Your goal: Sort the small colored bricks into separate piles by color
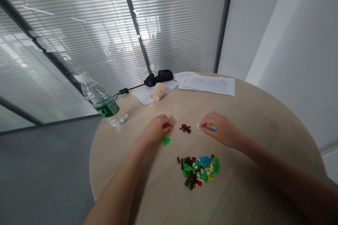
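Sorting the brick pile (198, 169) at lower centre by colour seems underway; mid-frame, the right hand (218, 128) pinches a white brick (198, 126), fingertips closed; the left hand (157, 128) curls half-closed, contents unclear; the next move needs a careful release

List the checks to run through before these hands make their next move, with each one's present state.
1. Left hand contents visible: cannot tell, curled fingers hide what they may hold.
2. White piece within reach of the right hand: ok, it is at the fingertips.
3. Brown pieces apart from the large pile: ok, bare tabletop lies between.
4. Large pile separated by colour: not ok, green, brown, blue, yellow and white are jumbled.
5. Space around the green pieces: not ok, they lie close beside the left hand.
6. Bottle clear of both hands: ok.
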The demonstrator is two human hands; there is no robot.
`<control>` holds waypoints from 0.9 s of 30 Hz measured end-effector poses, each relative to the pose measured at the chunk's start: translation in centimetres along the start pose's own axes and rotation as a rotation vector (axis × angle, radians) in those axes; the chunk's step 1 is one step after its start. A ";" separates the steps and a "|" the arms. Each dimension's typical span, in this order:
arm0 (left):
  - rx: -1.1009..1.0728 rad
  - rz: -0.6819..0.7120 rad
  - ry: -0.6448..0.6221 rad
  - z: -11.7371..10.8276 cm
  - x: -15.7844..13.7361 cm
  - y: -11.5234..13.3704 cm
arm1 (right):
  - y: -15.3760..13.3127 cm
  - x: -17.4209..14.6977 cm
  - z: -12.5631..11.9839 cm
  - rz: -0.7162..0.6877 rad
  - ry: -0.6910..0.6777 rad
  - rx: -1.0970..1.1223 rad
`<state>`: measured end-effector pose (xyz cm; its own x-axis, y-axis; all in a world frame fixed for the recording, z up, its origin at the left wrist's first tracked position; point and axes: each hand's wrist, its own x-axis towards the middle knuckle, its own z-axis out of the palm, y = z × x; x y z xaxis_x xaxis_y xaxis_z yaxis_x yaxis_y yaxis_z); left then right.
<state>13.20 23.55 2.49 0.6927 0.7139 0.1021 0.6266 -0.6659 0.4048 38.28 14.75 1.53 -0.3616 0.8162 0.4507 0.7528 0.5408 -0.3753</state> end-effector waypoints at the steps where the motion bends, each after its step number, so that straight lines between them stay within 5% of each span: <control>1: 0.007 -0.002 0.003 0.0 0.0 0.0 | 0.4 0.1 0.0 0.039 0.037 -0.034; 17: 0.033 -0.018 -0.045 -0.8 -0.4 0.3 | 1.3 0.7 1.6 0.117 -0.018 -0.132; 22: 0.013 0.012 -0.028 -0.2 -0.3 -0.4 | 1.0 0.3 1.1 0.043 0.025 -0.056; 27: -0.053 0.063 -0.028 0.2 -0.2 -0.5 | -0.5 -0.1 0.4 -0.124 -0.116 0.137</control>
<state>12.83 23.74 2.05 0.7405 0.6640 0.1038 0.5621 -0.6966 0.4459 37.77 14.51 1.36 -0.5140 0.7551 0.4070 0.6195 0.6550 -0.4327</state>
